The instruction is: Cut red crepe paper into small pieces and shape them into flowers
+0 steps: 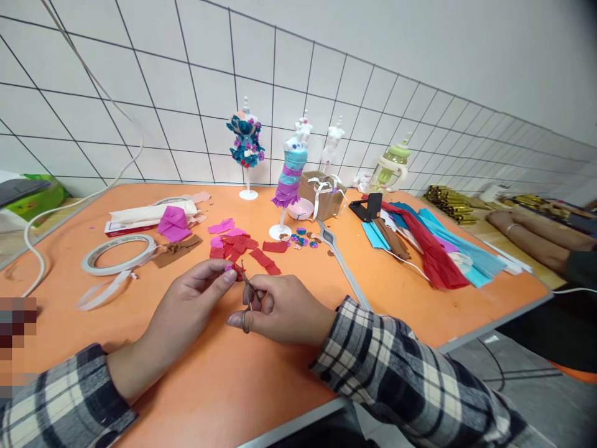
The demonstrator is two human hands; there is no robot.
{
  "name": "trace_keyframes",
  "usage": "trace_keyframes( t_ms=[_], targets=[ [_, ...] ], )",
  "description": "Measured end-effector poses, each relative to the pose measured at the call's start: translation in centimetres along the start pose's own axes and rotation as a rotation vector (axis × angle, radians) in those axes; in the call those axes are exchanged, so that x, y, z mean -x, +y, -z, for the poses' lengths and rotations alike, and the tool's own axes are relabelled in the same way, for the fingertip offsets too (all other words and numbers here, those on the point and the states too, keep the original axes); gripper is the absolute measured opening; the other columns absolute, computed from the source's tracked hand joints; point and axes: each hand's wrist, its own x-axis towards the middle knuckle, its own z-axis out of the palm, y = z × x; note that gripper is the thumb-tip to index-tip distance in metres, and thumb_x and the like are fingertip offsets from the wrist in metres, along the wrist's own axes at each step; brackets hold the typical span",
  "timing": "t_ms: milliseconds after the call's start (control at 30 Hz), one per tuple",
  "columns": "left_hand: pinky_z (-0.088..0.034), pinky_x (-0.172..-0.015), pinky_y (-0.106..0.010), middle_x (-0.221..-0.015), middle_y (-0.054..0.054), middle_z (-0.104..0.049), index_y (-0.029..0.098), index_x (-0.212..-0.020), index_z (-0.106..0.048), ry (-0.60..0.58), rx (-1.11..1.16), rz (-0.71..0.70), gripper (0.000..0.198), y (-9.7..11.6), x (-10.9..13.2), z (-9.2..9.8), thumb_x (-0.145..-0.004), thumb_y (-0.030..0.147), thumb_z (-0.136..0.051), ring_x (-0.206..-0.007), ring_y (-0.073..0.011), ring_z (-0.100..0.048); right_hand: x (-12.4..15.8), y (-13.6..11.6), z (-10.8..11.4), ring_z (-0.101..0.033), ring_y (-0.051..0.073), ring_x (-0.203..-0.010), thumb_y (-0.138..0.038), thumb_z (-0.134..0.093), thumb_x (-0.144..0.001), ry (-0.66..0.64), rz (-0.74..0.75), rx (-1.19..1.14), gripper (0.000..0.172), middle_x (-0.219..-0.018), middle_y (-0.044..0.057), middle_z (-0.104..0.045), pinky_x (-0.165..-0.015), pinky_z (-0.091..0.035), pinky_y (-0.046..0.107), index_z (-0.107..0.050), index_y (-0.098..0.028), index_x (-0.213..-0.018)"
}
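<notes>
Between thumb and fingers, my left hand (198, 295) pinches a small piece of red and pink crepe paper (237, 270). My right hand (284, 311) grips small metal scissors (247, 305) by the finger loops, and their blades meet the paper's edge. Just beyond lie several red paper strips (237, 246) and some pink pieces (221, 226). Behind them stands a small dress form (291, 174) wrapped in blue and purple paper. Another dress form (245, 140), in teal with purple bits, stands farther back. Shiny round sequins (303, 238) are scattered near the first stand.
At left are a roll of white tape (119, 254) and a folded pink paper (173, 224). A cardboard box (321, 193), a pink bowl (301, 209) and a green-lidded bottle (392, 165) stand behind. Coloured crepe sheets (433, 249) lie right. Another person's arms (536, 236) rest at far right.
</notes>
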Motion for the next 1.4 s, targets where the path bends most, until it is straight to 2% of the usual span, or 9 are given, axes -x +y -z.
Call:
trace_keyframes(
  t_ms=[200,367,467,600,900,1400],
  targets=[
    [-0.055,-0.085,-0.035,-0.088,-0.002,-0.075,0.025,-0.086,-0.071,0.022,-0.016,-0.003,0.048,-0.10,0.00,-0.05,-0.070,0.070,-0.075,-0.090,-0.0256,-0.068,-0.08,0.15,0.00,-0.049,0.008,-0.059,-0.053,-0.073,-0.083,-0.003,0.009,0.018,0.038,-0.066,-0.006,-0.057,-0.056,-0.033,0.021,-0.055,-0.020,-0.076],
    [-0.055,-0.085,-0.034,-0.089,-0.004,-0.075,0.024,-0.087,-0.071,0.028,-0.039,-0.025,0.049,-0.36,-0.13,0.00,-0.071,0.070,-0.074,-0.089,-0.0256,-0.069,-0.16,0.17,-0.10,-0.051,0.008,-0.060,-0.051,-0.074,-0.084,-0.004,-0.012,0.007,0.034,-0.065,-0.006,-0.056,-0.056,-0.035,0.021,-0.059,-0.020,-0.078],
    [-0.057,-0.082,-0.034,-0.088,-0.004,-0.076,0.025,-0.087,-0.072,0.021,-0.046,-0.029,0.048,-0.39,-0.19,-0.02,-0.072,0.070,-0.074,-0.087,-0.0255,-0.070,-0.02,0.03,-0.17,-0.055,0.008,-0.061,-0.053,-0.077,-0.080,-0.003,-0.040,-0.044,0.038,-0.067,-0.007,-0.058,-0.058,-0.038,0.021,-0.058,-0.021,-0.082],
    [-0.058,-0.080,-0.033,-0.087,-0.002,-0.076,0.026,-0.087,-0.072,-0.010,-0.056,-0.032,0.046,-0.37,-0.16,-0.02,-0.072,0.070,-0.074,-0.085,-0.0248,-0.071,0.15,-0.11,-0.16,-0.055,0.008,-0.060,-0.057,-0.078,-0.076,-0.009,-0.034,-0.071,0.044,-0.065,-0.007,-0.057,-0.057,-0.039,0.021,-0.054,-0.020,-0.078],
    [-0.058,-0.080,-0.032,-0.087,-0.002,-0.076,0.026,-0.087,-0.072,-0.018,-0.087,-0.050,0.046,-0.36,-0.19,0.14,-0.073,0.070,-0.072,-0.086,-0.0246,-0.071,0.18,-0.19,-0.13,-0.052,0.009,-0.059,-0.060,-0.072,-0.081,-0.003,-0.027,-0.048,0.043,-0.067,-0.005,-0.059,-0.056,-0.037,0.022,-0.056,-0.021,-0.079],
    [-0.059,-0.082,-0.035,-0.088,-0.003,-0.077,0.027,-0.086,-0.073,-0.013,-0.068,-0.030,0.047,-0.21,-0.23,0.01,-0.071,0.071,-0.073,-0.087,-0.0267,-0.072,0.23,-0.56,0.03,-0.050,0.009,-0.059,-0.054,-0.073,-0.084,-0.010,-0.030,-0.007,0.039,-0.065,-0.006,-0.059,-0.057,-0.037,0.022,-0.054,-0.020,-0.077]
  ],
)
